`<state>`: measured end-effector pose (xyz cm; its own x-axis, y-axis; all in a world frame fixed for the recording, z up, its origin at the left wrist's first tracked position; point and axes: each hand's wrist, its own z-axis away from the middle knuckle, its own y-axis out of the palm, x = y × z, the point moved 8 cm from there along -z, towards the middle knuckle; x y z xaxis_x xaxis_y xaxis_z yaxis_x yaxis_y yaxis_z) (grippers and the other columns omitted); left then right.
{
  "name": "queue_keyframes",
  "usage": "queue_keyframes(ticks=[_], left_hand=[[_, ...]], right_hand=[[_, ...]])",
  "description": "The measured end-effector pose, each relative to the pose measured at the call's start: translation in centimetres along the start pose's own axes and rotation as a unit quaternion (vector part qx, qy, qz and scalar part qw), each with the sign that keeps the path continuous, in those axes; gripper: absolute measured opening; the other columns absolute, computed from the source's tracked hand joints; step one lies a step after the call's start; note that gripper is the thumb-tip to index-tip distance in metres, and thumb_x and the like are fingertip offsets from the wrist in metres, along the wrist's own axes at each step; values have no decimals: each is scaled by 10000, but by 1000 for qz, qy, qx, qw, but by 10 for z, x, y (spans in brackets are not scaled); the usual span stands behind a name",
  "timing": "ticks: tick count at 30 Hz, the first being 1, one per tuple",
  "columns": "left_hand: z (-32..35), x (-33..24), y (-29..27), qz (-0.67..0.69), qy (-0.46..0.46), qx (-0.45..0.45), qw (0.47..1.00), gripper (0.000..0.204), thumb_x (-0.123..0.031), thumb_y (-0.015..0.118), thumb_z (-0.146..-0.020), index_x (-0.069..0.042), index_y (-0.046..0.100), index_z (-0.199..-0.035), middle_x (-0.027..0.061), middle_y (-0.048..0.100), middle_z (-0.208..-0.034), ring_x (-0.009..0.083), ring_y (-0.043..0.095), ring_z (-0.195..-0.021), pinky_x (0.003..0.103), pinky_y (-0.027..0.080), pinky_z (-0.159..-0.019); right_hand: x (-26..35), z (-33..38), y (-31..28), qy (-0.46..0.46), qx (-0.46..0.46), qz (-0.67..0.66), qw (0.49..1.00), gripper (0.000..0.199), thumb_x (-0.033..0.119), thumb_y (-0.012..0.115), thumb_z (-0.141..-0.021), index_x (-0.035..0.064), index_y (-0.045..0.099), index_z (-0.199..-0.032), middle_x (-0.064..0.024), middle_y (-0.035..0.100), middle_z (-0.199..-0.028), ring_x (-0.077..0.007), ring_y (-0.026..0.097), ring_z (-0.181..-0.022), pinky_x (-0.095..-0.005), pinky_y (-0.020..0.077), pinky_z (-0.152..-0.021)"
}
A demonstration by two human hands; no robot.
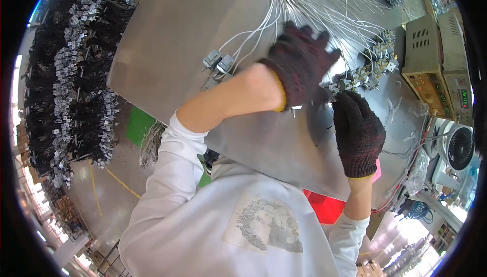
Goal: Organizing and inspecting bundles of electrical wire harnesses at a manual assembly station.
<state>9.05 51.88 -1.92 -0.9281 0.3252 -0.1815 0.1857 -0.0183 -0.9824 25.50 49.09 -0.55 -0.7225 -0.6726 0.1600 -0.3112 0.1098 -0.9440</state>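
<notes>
My left hand [304, 64], in a dark knitted glove with a yellow cuff, is over the metal tabletop [177, 38]. Its fingers are spread apart and slightly blurred, above a fan of thin white cables [289, 8]. My right hand [359, 135], gloved the same way, has its fingers drawn together beside a row of small grey block-shaped parts [368, 76] on cable ends. What its fingertips pinch, if anything, is hidden. Two more grey blocks [219, 62] on cables lie left of my left hand. A small pale part [296, 108] shows just below my left wrist.
At the right stand beige instruments [428, 69] with lit displays, and a small round black-faced fan [459, 147]. A red bin [324, 207] is below the table's near edge. Racks at the left carry many dark cable bundles [66, 74] with grey ends.
</notes>
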Motion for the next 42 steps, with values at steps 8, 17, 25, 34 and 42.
queue_keyframes(ticks=[8, 17, 25, 34, 42], left_hand=[[34, 68, 14, 118, -4, 291, 949, 1119, -496, 918, -763, -220, 396, -1714, 184, 596, -1547, 447, 657, -1339, 542, 539, -1134], [13, 6, 48, 144, 192, 296, 924, 1111, -304, 906, -734, -206, 381, -1708, 224, 607, -1493, 455, 708, -1230, 545, 588, -1019], [-11, -14, 57, 234, 123, 185, 947, 1197, -426, 975, -685, 19, 409, -1641, 228, 709, -1365, 406, 713, -1239, 488, 579, -1037], [-17, -18, 45, 219, 79, 215, 948, 1178, -465, 947, -754, -76, 365, -1702, 185, 769, -1288, 384, 758, -1133, 490, 605, -983], [-19, -18, 42, 212, 82, 211, 951, 1246, -503, 945, -731, -110, 322, -1736, 215, 784, -1147, 397, 770, -1030, 495, 612, -933]], right_hand=[[-10, -5, -4, 21, 14, -29, 999, 182, 124, 782, -986, 146, 791, -1167, -90, 800, -1177, -346, 786, -931, -426, 630, -796], [-32, -5, -3, 23, 20, -61, 998, 183, 136, 799, -979, 128, 792, -1161, -108, 800, -1152, -355, 785, -945, -425, 624, -803], [-92, 11, -8, 97, 12, -138, 986, 190, 88, 746, -1048, 9, 765, -1219, -127, 788, -1172, -190, 772, -1032, -341, 615, -900], [-98, 1, 8, 114, 15, -221, 968, 206, 42, 765, -1011, 8, 775, -1214, -127, 787, -1192, -207, 760, -1027, -347, 615, -906], [-73, -19, -9, -42, 60, -104, 992, 200, 75, 819, -948, 55, 791, -1145, -164, 787, -1144, -353, 781, -998, -402, 610, -842]])
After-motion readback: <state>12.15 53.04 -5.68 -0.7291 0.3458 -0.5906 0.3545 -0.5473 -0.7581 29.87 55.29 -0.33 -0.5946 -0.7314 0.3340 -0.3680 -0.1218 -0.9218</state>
